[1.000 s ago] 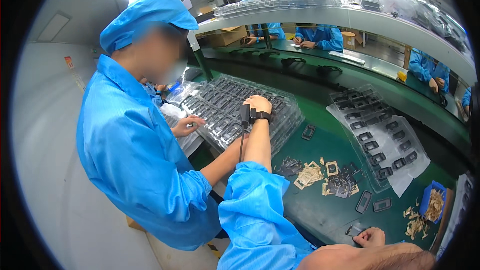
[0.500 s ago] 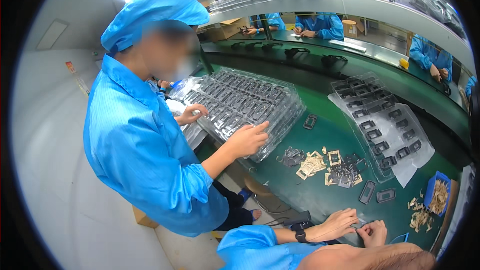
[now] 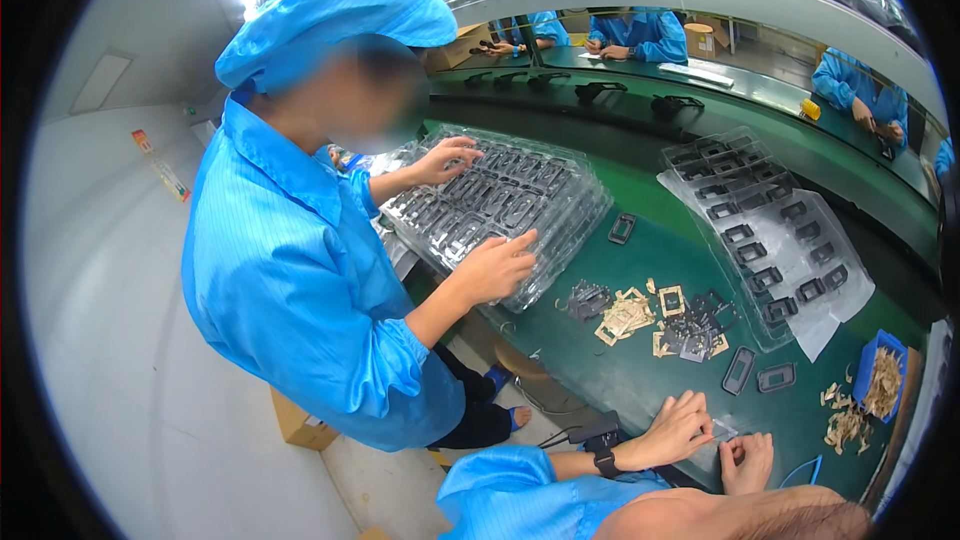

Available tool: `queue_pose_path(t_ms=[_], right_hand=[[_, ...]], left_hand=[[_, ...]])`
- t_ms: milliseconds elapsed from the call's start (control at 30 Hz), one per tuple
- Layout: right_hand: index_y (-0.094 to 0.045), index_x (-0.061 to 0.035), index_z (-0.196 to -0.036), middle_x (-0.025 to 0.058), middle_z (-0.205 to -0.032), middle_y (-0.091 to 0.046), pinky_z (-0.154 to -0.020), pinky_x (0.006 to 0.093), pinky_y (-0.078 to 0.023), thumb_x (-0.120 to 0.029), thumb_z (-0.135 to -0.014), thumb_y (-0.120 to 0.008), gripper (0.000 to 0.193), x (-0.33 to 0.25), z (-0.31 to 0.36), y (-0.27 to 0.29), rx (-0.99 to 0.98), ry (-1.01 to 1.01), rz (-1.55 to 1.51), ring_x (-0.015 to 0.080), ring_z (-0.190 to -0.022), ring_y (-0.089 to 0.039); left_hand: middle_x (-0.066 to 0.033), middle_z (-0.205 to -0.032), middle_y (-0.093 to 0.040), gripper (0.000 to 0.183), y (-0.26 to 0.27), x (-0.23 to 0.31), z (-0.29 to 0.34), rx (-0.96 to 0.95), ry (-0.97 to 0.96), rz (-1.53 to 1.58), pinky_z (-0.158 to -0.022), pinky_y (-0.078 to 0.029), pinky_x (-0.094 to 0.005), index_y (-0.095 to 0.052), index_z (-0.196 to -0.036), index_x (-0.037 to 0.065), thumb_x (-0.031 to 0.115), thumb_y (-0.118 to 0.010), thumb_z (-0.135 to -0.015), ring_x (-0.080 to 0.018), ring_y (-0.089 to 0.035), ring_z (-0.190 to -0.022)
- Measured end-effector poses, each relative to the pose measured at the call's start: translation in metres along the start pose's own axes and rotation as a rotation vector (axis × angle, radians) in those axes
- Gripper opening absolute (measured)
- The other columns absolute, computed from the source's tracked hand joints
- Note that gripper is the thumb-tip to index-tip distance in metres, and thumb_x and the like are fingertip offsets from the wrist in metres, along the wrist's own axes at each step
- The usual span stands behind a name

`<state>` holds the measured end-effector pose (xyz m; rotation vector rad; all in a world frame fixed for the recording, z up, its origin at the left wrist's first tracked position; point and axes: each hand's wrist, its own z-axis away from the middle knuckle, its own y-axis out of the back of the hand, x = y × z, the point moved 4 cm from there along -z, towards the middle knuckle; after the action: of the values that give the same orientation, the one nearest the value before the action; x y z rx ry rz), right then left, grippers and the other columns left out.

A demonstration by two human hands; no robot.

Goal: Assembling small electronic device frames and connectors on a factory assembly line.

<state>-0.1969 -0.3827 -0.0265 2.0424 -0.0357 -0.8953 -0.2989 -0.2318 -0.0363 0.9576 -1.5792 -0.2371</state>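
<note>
At the lower right, my left hand (image 3: 675, 430) is bent over the green table (image 3: 560, 380), a black wristband behind it. Its fingertips are at a small clear piece of plastic (image 3: 724, 430), apparently pinching its edge. Close by, my right hand (image 3: 748, 462) has thumb and fingers pressed together; what is between them is hidden. Just beyond my hands lie two small black rectangular housings (image 3: 738, 370). Farther off are heaps of cream-coloured cut-out frames (image 3: 625, 318) and thin black pieces (image 3: 695, 325).
A co-worker (image 3: 300, 250) in blue stands at left, both hands over stacked clear trays (image 3: 570, 230) of black parts. To the right are another clear tray (image 3: 735, 180) with housings and a blue bin (image 3: 870, 360) of tan scraps. A belt (image 3: 480, 95) runs behind.
The view has shifted slightly. The co-worker's far hand has moved up and right over the tray. My hands stay close together in nearly the same place.
</note>
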Motion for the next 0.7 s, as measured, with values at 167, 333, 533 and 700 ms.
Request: queue_pose_path(t_ms=[167,333,533,700], right_hand=[[-0.065,-0.0059,-0.069,0.0057,-0.064,-0.056,-0.07,0.0385,-0.042,-0.011,-0.067,-0.084,0.02,-0.001,-0.016,0.009,-0.185,-0.308,-0.01,0.0244,-0.067,-0.052],[-0.068,-0.0051,-0.065,0.0046,-0.056,-0.06,-0.054,0.0337,-0.043,-0.015,-0.064,-0.088,0.022,-0.003,-0.036,0.011,-0.359,-0.365,-0.022,0.0173,-0.055,-0.056],[-0.069,-0.0056,-0.066,0.0047,-0.053,-0.06,-0.048,0.0345,-0.041,-0.021,-0.066,-0.088,0.024,-0.001,-0.042,0.013,-0.387,-0.287,0.009,0.0188,-0.047,-0.057],[-0.066,-0.0059,-0.065,0.0053,-0.051,-0.06,-0.048,0.035,-0.042,-0.024,-0.067,-0.089,0.03,0.009,-0.038,0.012,-0.4,-0.34,-0.006,0.019,-0.045,-0.058]], left_hand=[[-0.0037,-0.097,-0.048,0.02,0.012,-0.001,-0.009,-0.067,0.077,-0.012,-0.079,-0.027,-0.0379,-0.064,-0.078,0.012,0.025,-0.079,-0.079,-0.023,-0.044,-0.1],[-0.0032,-0.099,-0.048,0.024,0.01,0.002,-0.012,-0.082,0.155,-0.028,-0.08,-0.027,-0.0386,-0.064,-0.075,0.014,0.029,-0.082,-0.076,-0.0232,-0.042,-0.102],[-0.0025,-0.099,-0.049,0.026,0.01,0.004,-0.012,0.01,0.175,-0.041,-0.08,-0.03,-0.0406,-0.065,-0.079,0.013,0.026,-0.086,-0.068,-0.0239,-0.044,-0.104],[0.0004,-0.099,-0.049,0.027,0.013,0.0,-0.016,-0.058,0.225,-0.038,-0.082,-0.028,-0.0399,-0.065,-0.083,0.016,0.028,-0.085,-0.069,-0.0221,-0.044,-0.104]])
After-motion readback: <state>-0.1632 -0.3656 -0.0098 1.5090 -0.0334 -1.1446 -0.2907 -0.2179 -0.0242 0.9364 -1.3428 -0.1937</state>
